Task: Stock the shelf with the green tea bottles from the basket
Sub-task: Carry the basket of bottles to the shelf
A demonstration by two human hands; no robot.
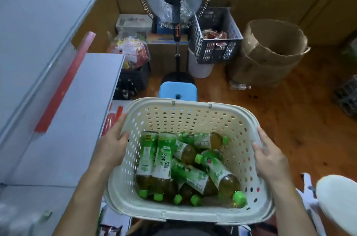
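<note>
A cream perforated plastic basket (pixel 193 116) is held in front of me, above the floor. Several green tea bottles (pixel 162 160) with green caps and green-white labels lie piled inside it. My left hand (pixel 112 146) grips the basket's left rim, thumb inside. My right hand (pixel 270 156) holds the right rim, fingers over the edge. The white shelf (pixel 63 119) with its red price strip stands to the left; its boards show bare.
A blue stool (pixel 177 90) stands just beyond the basket. Behind it are a standing fan (pixel 173 0), a dark crate (pixel 216 42) of goods, a torn cardboard box (pixel 270 52) and bags of snacks (pixel 129 50). Wooden floor lies to the right.
</note>
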